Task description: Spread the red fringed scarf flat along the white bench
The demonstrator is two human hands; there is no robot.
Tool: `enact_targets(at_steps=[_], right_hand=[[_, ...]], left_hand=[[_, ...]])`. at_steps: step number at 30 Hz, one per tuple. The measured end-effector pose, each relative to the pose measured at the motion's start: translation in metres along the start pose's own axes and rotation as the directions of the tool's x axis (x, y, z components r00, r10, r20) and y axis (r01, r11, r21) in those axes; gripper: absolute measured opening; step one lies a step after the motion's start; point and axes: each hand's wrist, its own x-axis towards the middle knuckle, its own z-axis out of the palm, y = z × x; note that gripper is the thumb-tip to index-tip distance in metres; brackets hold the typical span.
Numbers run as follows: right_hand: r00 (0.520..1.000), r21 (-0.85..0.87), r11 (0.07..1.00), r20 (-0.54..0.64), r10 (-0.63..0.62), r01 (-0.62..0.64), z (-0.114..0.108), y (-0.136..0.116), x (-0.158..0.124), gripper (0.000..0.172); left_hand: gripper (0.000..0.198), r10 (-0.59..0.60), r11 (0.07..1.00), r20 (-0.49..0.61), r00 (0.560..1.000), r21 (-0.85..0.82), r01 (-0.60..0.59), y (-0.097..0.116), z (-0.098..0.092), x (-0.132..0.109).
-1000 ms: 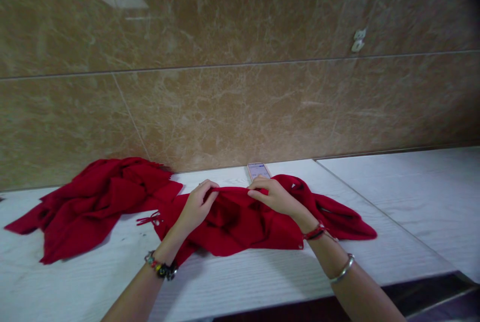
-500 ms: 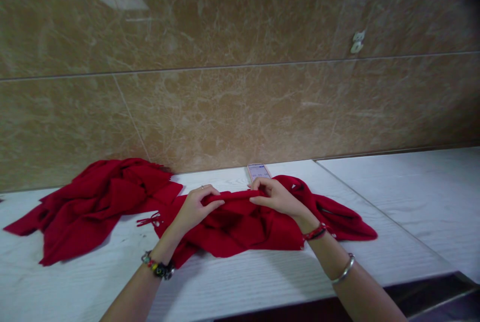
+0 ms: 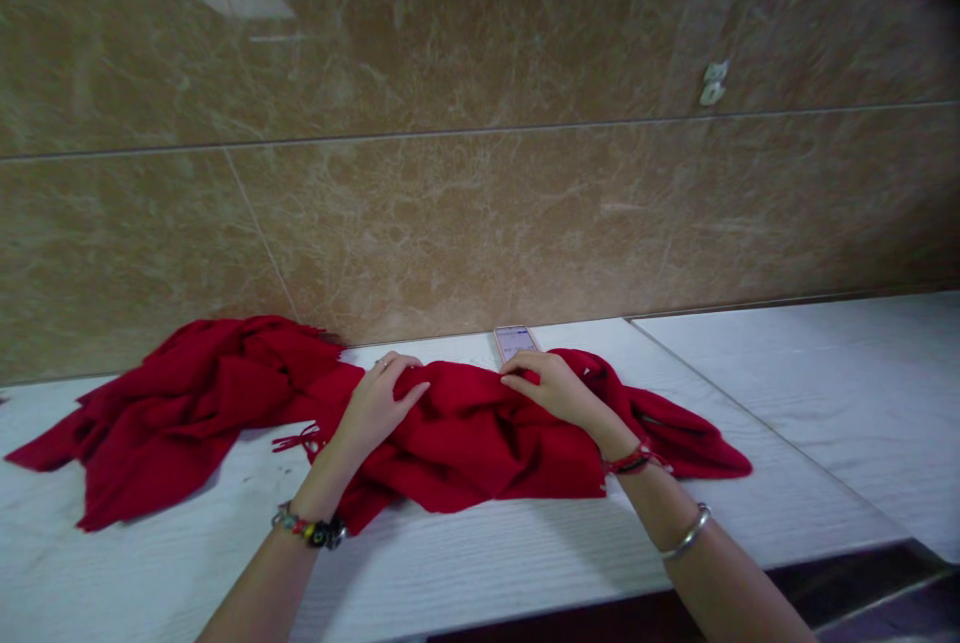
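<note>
A red fringed scarf lies crumpled in front of me, its tassels sticking out on the left side. My left hand rests on its upper left part, thumb and fingers apart with red cloth showing in the gap. At the scarf's far edge, my right hand pinches the fabric between thumb and fingers. The scarf's right end trails past my right wrist. To the left, a second heap of red cloth lies against the wall; whether it joins the scarf cannot be told.
A phone with a lit screen lies behind the scarf by the wall. The white wood-grain tabletop has a seam on the right and a front edge near my forearms. A brown marble-patterned wall with a small white fitting rises behind.
My left hand has shifted left and slightly farther away, its thumb and fingers parting. The rolled fold between my hands has loosened into a flatter, rounded edge. My right hand has barely moved.
</note>
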Motion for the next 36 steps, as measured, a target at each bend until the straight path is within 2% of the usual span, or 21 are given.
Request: enact_targets(at_steps=[2,4,8,13,18,21,24,27,29,31,33,36], right_hand=[[0.999,-0.018,1.000,-0.025,-0.022,0.021,0.007,-0.005,0.000,0.008],[0.998,-0.014,0.999,-0.031,-0.047,0.046,0.013,-0.012,0.000,0.009],[0.989,0.000,0.992,-0.082,-0.125,0.125,0.021,-0.024,-0.002,0.007],[0.975,-0.017,0.985,-0.141,-0.171,0.170,0.023,-0.026,-0.003,0.005],[0.990,-0.063,0.989,-0.026,-0.136,0.134,0.017,-0.019,-0.002,0.010],[0.995,-0.129,0.987,0.000,-0.096,0.095,0.011,-0.014,-0.001,0.007],[0.995,-0.186,0.980,-0.049,-0.086,0.075,0.009,-0.013,-0.001,0.003],[0.987,-0.184,0.976,-0.087,-0.134,0.117,0.013,-0.016,-0.001,0.002],[0.980,-0.168,0.973,-0.089,-0.178,0.161,0.019,-0.019,-0.002,0.003],[0.972,-0.165,0.964,-0.076,-0.221,0.206,0.025,-0.021,-0.003,0.003],[0.970,-0.183,0.957,-0.052,-0.237,0.224,0.028,-0.020,-0.003,0.005],[0.984,-0.255,0.951,0.017,-0.176,0.174,0.020,-0.014,-0.002,0.006]], left_hand=[[0.028,0.089,0.988,-0.014,0.996,0.132,-0.086,0.007,0.005,-0.002],[0.037,0.166,0.971,-0.038,0.985,0.181,-0.156,0.015,0.009,-0.005],[0.038,0.259,0.965,-0.011,0.966,0.048,-0.258,0.029,0.013,-0.009],[0.031,0.229,0.963,0.108,0.967,-0.169,-0.209,0.037,0.018,-0.012],[0.012,0.150,0.955,-0.001,0.989,-0.260,-0.145,0.042,0.013,-0.011],[0.009,0.098,0.963,-0.047,0.994,-0.247,-0.107,0.038,0.007,-0.008],[0.009,0.072,0.984,-0.095,0.993,-0.155,-0.087,0.030,0.006,-0.005],[0.012,0.138,0.990,-0.122,0.983,0.012,-0.138,0.027,0.010,-0.007],[0.023,0.195,0.979,-0.083,0.977,0.083,-0.189,0.030,0.014,-0.010],[0.032,0.236,0.970,-0.033,0.971,0.073,-0.233,0.034,0.018,-0.013],[0.020,0.279,0.960,-0.024,0.960,0.024,-0.279,0.037,0.019,-0.015],[0.013,0.271,0.961,-0.095,0.958,-0.030,-0.275,0.033,0.015,-0.012]])
